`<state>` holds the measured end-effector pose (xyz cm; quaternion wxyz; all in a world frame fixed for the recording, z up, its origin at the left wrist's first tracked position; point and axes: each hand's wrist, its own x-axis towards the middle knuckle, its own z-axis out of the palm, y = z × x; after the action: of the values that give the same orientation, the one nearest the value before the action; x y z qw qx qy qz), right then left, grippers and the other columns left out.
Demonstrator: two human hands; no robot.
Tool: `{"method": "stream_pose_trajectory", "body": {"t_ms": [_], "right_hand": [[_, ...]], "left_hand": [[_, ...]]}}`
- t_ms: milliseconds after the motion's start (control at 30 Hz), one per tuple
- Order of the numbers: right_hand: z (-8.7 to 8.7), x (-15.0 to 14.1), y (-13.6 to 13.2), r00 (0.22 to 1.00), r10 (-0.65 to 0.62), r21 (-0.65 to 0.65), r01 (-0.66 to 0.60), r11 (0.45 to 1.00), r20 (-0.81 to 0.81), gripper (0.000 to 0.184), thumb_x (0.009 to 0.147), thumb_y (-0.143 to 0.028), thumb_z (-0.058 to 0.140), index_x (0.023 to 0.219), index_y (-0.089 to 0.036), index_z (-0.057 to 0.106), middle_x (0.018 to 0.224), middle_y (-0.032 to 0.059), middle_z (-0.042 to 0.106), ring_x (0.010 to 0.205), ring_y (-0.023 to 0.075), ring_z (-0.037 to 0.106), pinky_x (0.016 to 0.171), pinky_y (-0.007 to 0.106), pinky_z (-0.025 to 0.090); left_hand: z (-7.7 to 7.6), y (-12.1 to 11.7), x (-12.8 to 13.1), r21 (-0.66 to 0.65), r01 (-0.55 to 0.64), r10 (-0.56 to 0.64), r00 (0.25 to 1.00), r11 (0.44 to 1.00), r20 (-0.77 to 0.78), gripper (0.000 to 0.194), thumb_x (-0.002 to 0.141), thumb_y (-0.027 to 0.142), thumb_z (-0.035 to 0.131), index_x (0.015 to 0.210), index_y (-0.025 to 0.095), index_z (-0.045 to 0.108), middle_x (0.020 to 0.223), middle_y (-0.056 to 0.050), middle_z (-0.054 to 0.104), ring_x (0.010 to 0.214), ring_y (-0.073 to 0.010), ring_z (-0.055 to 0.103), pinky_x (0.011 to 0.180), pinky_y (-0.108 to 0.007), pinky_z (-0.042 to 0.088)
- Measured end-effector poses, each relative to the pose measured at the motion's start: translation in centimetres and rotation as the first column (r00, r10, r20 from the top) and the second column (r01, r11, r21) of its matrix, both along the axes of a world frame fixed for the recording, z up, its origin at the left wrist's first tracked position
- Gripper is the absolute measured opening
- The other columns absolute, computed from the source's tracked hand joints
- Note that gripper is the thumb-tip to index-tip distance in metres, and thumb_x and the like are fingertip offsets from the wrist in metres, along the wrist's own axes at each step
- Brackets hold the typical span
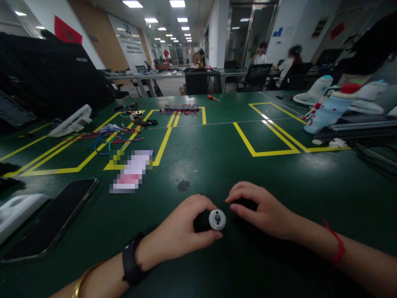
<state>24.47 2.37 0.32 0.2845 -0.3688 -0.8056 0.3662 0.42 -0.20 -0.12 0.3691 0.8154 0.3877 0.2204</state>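
Note:
My left hand grips a small round silver motor between thumb and fingers. Its end face, with a short central shaft and two dark holes, points up toward me. Whether its base touches the table cannot be made out. Just to the right, my right hand rests near the tabletop with thumb and fingers apart, holding nothing. A small gap lies between its fingertips and the motor.
On the green table lie a phone, a white power strip, a blurred paper and loose wires. Farther off are a wire bundle, a screwdriver, a blue bottle and a white fan.

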Motion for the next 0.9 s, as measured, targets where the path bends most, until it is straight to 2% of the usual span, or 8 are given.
{"method": "stream_pose_trajectory", "body": {"t_ms": [67,200,333,533,633,767,833,900], "right_hand": [[0.9,-0.9,-0.8,0.996,0.031,0.144,-0.043,0.989,0.089,0.023,0.085,-0.023,0.062,0.106,-0.026,0.069,0.109,0.0061,0.063,0.102,0.0214,0.056,0.089,0.038,0.041],[2.5,-1.7,-1.6,0.983,-0.019,0.315,-0.041,0.948,0.183,0.02,0.085,-0.029,0.063,0.103,-0.032,0.072,0.119,0.0048,0.061,0.111,0.0249,0.052,0.093,0.043,0.036],[3.0,-1.8,-1.6,0.965,-0.038,0.39,-0.069,0.918,0.26,0.015,0.084,-0.031,0.064,0.097,-0.034,0.073,0.122,0.0032,0.061,0.111,0.0269,0.05,0.089,0.045,0.035],[2.5,-2.3,-1.9,0.973,-0.026,0.428,-0.076,0.901,0.228,0.013,0.086,-0.029,0.062,0.093,-0.029,0.072,0.119,0.0038,0.063,0.108,0.0252,0.052,0.089,0.044,0.035],[2.5,-2.3,-1.9,0.986,-0.019,0.369,-0.044,0.929,0.164,0.01,0.086,-0.028,0.063,0.091,-0.028,0.072,0.115,0.0041,0.064,0.107,0.0245,0.053,0.09,0.043,0.036],[2.6,-1.8,-1.7,0.992,-0.123,0.141,0.126,0.982,-0.029,0.008,0.087,-0.029,0.062,0.09,-0.024,0.067,0.106,0.0047,0.062,0.101,0.0206,0.057,0.088,0.037,0.043],[2.3,-1.4,-1.7,0.986,-0.161,0.031,0.162,0.986,-0.04,0.008,0.088,-0.029,0.06,0.088,-0.023,0.066,0.1,0.0035,0.062,0.095,0.0185,0.059,0.085,0.033,0.045],[1.7,-0.9,-1.7,0.992,-0.127,-0.054,0.128,0.99,0.016,0.008,0.088,-0.027,0.06,0.086,-0.022,0.066,0.093,0.0024,0.062,0.089,0.0172,0.059,0.08,0.032,0.046]], "left_hand": [[0.0,0.0,0.1,0.008,-0.004,0.004,1.0,1.0,-0.022,0.024,0.077,0.026,0.073,0.094,0.02,0.057,0.093,0.0,0.059,0.089,-0.0183,0.055,0.08,-0.03,0.041],[0.0,0.0,0.1,0.006,-0.013,0.014,0.999,1.0,-0.036,0.024,0.077,0.027,0.072,0.093,0.019,0.056,0.09,0.0,0.058,0.088,-0.0188,0.055,0.078,-0.03,0.041],[0.1,-0.1,0.0,0.011,-0.009,0.01,1.0,1.0,-0.015,0.024,0.076,0.026,0.072,0.094,0.019,0.057,0.091,0.0,0.059,0.088,-0.0182,0.055,0.079,-0.03,0.041],[0.0,-0.1,0.1,0.01,-0.018,0.018,1.0,1.0,-0.012,0.023,0.076,0.025,0.071,0.093,0.019,0.056,0.09,0.0,0.058,0.087,-0.018,0.055,0.077,-0.029,0.04],[-0.1,-0.1,0.1,0.024,-0.016,0.016,1.0,1.0,-0.006,0.022,0.076,0.025,0.071,0.091,0.019,0.056,0.088,0.0,0.058,0.084,-0.0178,0.054,0.076,-0.029,0.041],[0.1,-0.2,0.1,0.026,-0.011,0.01,1.0,1.0,0.009,0.021,0.078,0.027,0.071,0.092,0.019,0.058,0.09,-0.001,0.061,0.086,-0.0185,0.056,0.077,-0.03,0.042],[0.2,-0.2,0.1,0.024,-0.004,0.004,1.0,1.0,0.012,0.022,0.077,0.026,0.071,0.094,0.019,0.059,0.093,-0.001,0.062,0.088,-0.0188,0.056,0.079,-0.031,0.042],[0.3,-0.2,0.1,0.024,-0.005,0.004,1.0,1.0,0.007,0.023,0.077,0.025,0.072,0.095,0.019,0.06,0.094,-0.001,0.062,0.089,-0.0187,0.057,0.081,-0.031,0.043]]}}
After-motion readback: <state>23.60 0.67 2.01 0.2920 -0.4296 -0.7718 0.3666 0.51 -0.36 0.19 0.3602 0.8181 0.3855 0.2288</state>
